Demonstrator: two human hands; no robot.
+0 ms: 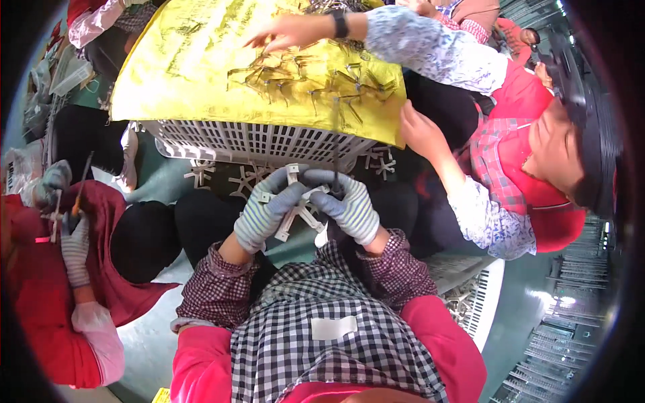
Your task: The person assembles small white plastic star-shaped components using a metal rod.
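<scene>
Left of the white crate (248, 138), a seated person in red (40, 289) holds, in striped gloves, a small white part (55, 216) and an orange-handled tool (78, 201). A yellow sheet (154, 87) covers the crate's top, and thin dark wire pieces (275, 84) lie scattered there. On the floor along the crate's near edge sit more white armed pieces (240, 180). Just this side of the crate, my left hand (269, 208), in a striped glove, has its fingers closed on a white bracket (294, 218), which sits between my two hands, partly covered by them. My right hand (346, 208) has its fingers curled against the bracket's other side; a thin dark rod (336, 144) stands up from them, crossing my view of the crate. Right of the crate, a co-worker (494, 174) stretches one bare hand (289, 32) over the sheet, that arm blocking its far right part; the other hand is at the sheet's right corner. Farther right of the crate and nearer me stands a white basket (496, 295) with pieces inside.
</scene>
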